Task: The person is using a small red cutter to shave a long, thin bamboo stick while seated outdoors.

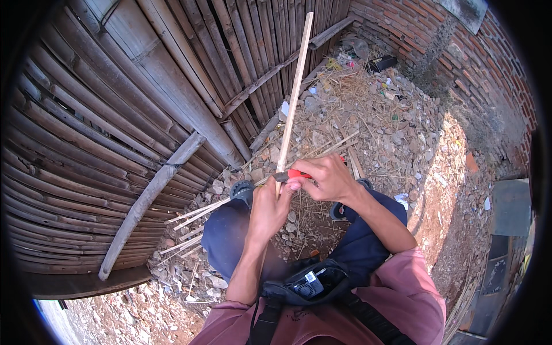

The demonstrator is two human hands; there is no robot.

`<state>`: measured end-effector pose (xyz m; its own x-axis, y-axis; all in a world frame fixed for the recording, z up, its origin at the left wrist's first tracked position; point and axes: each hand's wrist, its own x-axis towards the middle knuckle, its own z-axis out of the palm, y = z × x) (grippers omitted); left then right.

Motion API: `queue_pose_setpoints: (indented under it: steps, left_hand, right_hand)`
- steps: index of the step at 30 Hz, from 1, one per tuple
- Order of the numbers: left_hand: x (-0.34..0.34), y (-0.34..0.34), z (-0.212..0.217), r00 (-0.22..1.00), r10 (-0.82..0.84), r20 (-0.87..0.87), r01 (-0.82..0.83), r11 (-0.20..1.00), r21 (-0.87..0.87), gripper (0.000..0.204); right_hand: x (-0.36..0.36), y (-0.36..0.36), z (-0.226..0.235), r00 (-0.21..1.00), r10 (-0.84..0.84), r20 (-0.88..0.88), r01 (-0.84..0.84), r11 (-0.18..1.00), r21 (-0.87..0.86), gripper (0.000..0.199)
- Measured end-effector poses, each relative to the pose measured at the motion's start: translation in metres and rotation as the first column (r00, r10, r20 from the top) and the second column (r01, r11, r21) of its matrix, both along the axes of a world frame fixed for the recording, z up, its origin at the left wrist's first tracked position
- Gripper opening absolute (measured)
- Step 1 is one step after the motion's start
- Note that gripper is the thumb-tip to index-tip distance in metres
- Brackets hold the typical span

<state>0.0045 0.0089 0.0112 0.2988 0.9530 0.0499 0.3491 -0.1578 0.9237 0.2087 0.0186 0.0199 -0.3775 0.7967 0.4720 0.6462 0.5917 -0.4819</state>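
Observation:
A long pale bamboo strip (295, 86) stands up and away from me, its lower end between my hands. My left hand (269, 208) is closed round that lower end. My right hand (329, 177) grips red-handled pliers (297, 173), with their dark metal head against the strip just above my left fingers. The jaws are too small to make out clearly. My right thumb is close to the left thumb.
Several cut strips (198, 214) lie by my left knee, with more sticks (355, 161) beyond my hands. A bamboo slat wall (86, 144) rises on the left, a brick wall (454, 63) at the far right. Rubble and straw (368, 123) cover the ground.

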Motion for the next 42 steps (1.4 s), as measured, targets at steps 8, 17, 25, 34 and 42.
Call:
queue_pose_setpoints:
  steps: [8, 17, 25, 34, 42]
  left_hand:
    - [0.002, 0.0, 0.001, 0.999, 0.044, 0.02, -0.043, 0.999, -0.007, 0.035]
    - [0.005, 0.002, 0.001, 0.995, 0.099, -0.02, -0.099, 0.994, -0.041, 0.044]
    - [-0.003, 0.004, -0.011, 0.978, -0.038, 0.207, 0.061, 0.993, -0.105, 0.032]
    - [-0.004, 0.002, -0.001, 0.975, -0.096, 0.2, 0.106, 0.993, -0.043, 0.032]
    - [-0.005, 0.0, -0.002, 0.982, -0.124, 0.139, 0.131, 0.991, -0.04, 0.03]
  right_hand:
    - [-0.01, -0.002, -0.002, 0.996, -0.094, 0.001, 0.094, 0.995, 0.031, 0.014]
    - [-0.029, -0.004, -0.01, 0.954, -0.264, -0.145, 0.281, 0.953, 0.112, 0.02]
    - [0.001, 0.005, 0.0, 0.993, -0.059, -0.105, 0.064, 0.997, 0.039, 0.025]
    - [-0.005, 0.0, -0.007, 0.998, 0.01, -0.064, -0.009, 1.0, 0.009, 0.018]
    - [-0.009, -0.002, -0.005, 0.998, -0.046, -0.041, 0.045, 0.999, -0.011, 0.016]
